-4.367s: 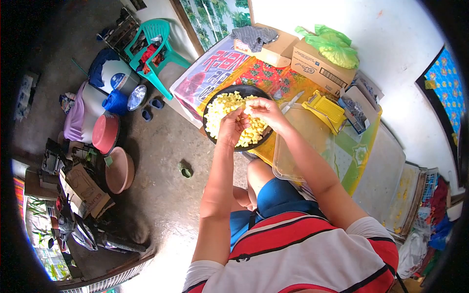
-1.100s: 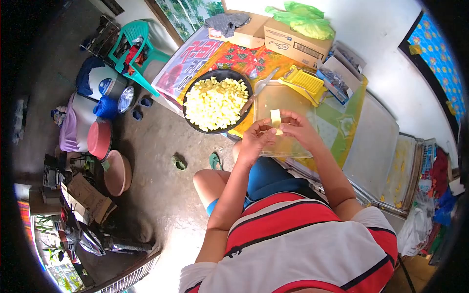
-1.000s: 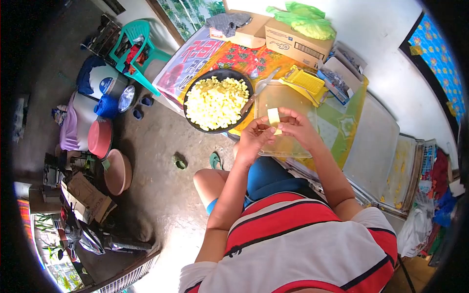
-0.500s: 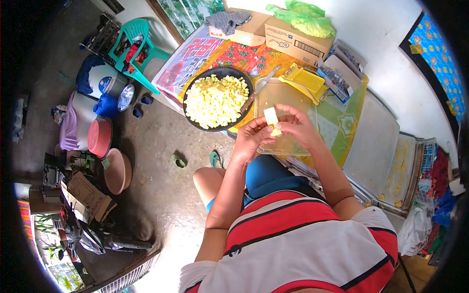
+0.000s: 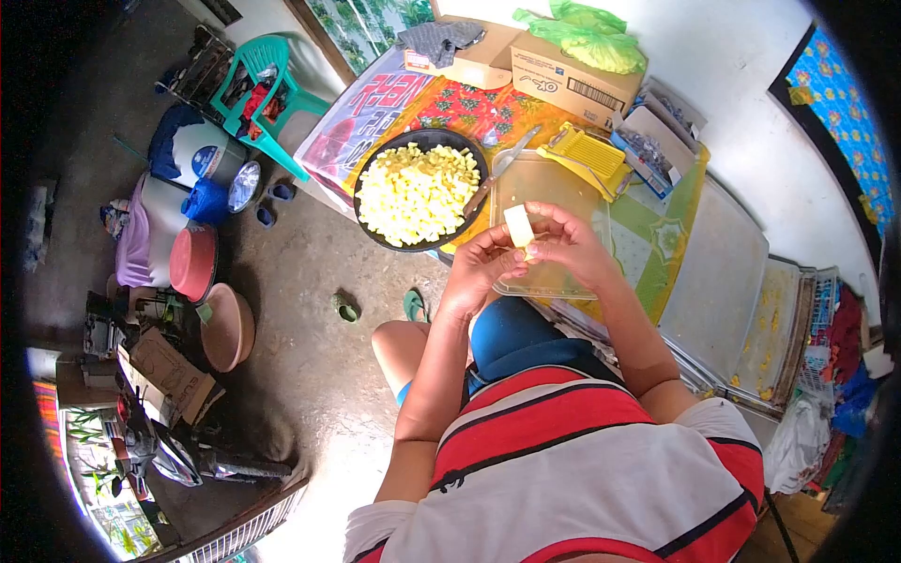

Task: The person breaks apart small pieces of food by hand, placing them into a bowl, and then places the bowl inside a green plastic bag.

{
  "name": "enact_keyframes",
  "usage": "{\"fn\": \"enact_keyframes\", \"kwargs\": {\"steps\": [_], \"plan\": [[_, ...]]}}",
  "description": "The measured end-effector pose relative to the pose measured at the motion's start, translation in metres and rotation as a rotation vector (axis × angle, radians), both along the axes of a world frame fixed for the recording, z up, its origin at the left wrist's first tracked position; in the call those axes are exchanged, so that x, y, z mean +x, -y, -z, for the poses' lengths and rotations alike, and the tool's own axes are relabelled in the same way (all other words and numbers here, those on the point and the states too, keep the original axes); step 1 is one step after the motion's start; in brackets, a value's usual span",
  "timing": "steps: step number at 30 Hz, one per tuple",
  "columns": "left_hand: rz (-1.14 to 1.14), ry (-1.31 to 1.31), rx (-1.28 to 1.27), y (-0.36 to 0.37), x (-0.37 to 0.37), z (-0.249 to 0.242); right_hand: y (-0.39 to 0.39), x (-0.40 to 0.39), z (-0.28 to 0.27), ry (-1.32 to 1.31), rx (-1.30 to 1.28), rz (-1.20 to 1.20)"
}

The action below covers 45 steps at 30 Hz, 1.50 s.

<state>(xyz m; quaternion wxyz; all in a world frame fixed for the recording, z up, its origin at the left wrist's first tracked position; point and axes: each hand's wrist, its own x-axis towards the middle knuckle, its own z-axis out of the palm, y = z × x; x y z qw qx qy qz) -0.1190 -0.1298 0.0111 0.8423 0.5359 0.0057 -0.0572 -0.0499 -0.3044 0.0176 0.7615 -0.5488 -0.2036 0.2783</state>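
Observation:
A pale yellow block (image 5: 518, 226) stands upright between my two hands, over a translucent plastic tray (image 5: 552, 180) on the table. The fingertips of my left hand (image 5: 479, 269) pinch it near its lower end. My right hand (image 5: 580, 248) is curled around the other side, thumb and fingers on the block. To the left, a round black pan (image 5: 428, 138) is heaped with small pale yellow cubes (image 5: 416, 195). A knife (image 5: 517, 149) lies with its handle across the pan's right rim and its blade pointing away from me.
Behind the tray sits a yellow ridged plastic rack (image 5: 584, 161). Cardboard boxes (image 5: 568, 86) and a green plastic bag (image 5: 587, 38) stand at the back. Metal trays (image 5: 718, 281) lie to the right. On the floor at left are a green chair (image 5: 305, 131) and basins (image 5: 227, 328).
The block has tilted slightly left and turned a little in my fingers. Both hands stay in nearly the same place. The rest of the scene is unchanged apart from a slight view shift.

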Motion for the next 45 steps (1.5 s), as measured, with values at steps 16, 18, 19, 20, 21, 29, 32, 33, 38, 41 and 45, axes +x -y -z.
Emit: {"fn": "enact_keyframes", "kwargs": {"steps": [16,18,19,20,21,29,32,33,38,41,45], "plan": [[-0.113,-0.077,0.032,0.004,0.010,0.008,0.001,0.001,0.007,0.016,-0.083,-0.017],[-0.115,-0.086,0.046,0.006,0.010,0.006,0.000,0.001,0.007,-0.057,-0.114,0.028],[-0.115,-0.091,0.053,0.008,0.010,0.005,0.001,0.000,0.005,-0.057,-0.122,0.028],[-0.114,-0.094,0.034,0.008,0.010,0.005,0.001,0.000,0.003,-0.058,-0.131,0.028],[-0.112,-0.097,0.016,0.009,0.009,0.006,0.002,0.000,0.001,-0.059,-0.140,0.028],[-0.075,-0.156,-0.121,0.009,0.012,0.014,0.002,0.004,0.010,-0.114,-0.109,0.054],[-0.063,-0.166,-0.160,0.009,0.014,0.018,0.001,0.005,0.012,-0.132,-0.090,0.067],[-0.060,-0.179,-0.174,0.010,0.014,0.018,0.001,0.005,0.014,-0.139,-0.084,0.070],[-0.095,-0.247,-0.147,0.009,0.016,0.017,-0.003,0.008,0.022,-0.028,-0.258,0.050],[-0.105,-0.261,-0.087,0.008,0.018,0.023,-0.005,0.008,0.029,0.017,-0.286,0.037],[-0.073,-0.287,-0.080,0.002,0.021,0.034,-0.008,0.006,0.026,0.013,-0.276,0.076]]}}
